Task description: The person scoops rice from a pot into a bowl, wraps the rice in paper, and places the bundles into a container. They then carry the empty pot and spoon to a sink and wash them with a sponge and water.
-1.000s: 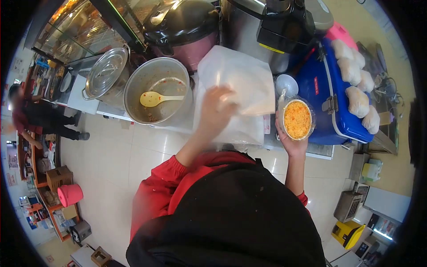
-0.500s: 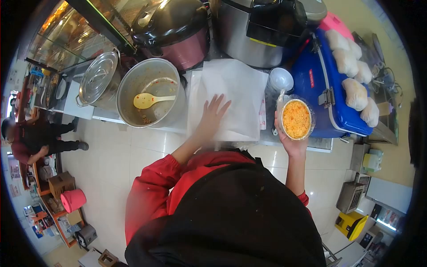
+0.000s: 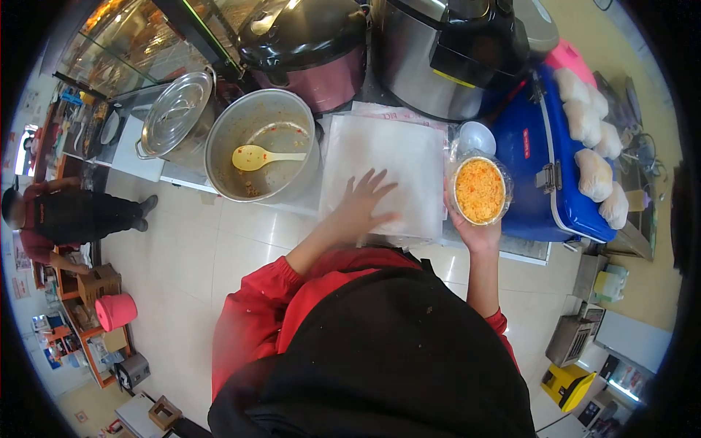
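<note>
My left hand (image 3: 362, 208) lies with fingers spread over the near part of a stack of white wrapping paper (image 3: 387, 150) on the counter. In my right hand (image 3: 475, 232) rests a bowl of orange-coloured rice (image 3: 480, 191), held from below, with clear plastic film (image 3: 510, 191) sticking out around its rim. Just behind that bowl stands a small white empty bowl (image 3: 477, 137). To the left of the paper is a deep metal pot (image 3: 219, 164) with bits of rice on its bottom. A cream rice paddle (image 3: 264, 157) lies inside it.
Two rice cookers, one pink and black (image 3: 307, 62) and one silver (image 3: 416, 62), stand behind the paper. At right, a blue cooler box (image 3: 522, 190) carries several wrapped white bundles (image 3: 593, 175). A lidded pot (image 3: 177, 117) is at left. Another person (image 3: 69, 212) stands far left.
The view has shifted slightly. The top sheets now lie squarer on the stack, with printed paper showing behind. My left hand has spread its fingers wider. My right hand still holds the rice bowl.
</note>
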